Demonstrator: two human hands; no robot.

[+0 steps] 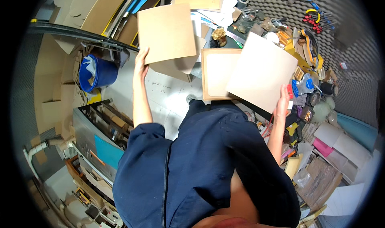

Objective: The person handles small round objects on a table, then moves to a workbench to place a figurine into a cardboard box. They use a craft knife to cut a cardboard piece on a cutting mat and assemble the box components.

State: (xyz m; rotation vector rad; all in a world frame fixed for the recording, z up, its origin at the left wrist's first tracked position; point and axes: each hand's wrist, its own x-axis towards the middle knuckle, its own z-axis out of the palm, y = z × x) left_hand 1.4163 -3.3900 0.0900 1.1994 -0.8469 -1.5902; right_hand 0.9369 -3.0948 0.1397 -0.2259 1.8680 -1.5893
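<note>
My left hand (141,61) grips the lower left corner of a tan flat board (167,34), held up at the upper left. At the right, my right hand (281,103) holds a paler flat board (263,71) by its lower right edge, tilted. Between the two lies a shallow brown box or tray (205,74) with a cream sheet (221,73) inside its rim. The pale board covers the right part of this box. My fingertips behind both boards are hidden.
Papers (227,2), a gold-coloured lump (218,34), jars and tools crowd the bench beyond. Packets and rolls lie at the right. A blue bin (103,73) stands on the floor at the left, above a metal-sided machine or cabinet (93,131).
</note>
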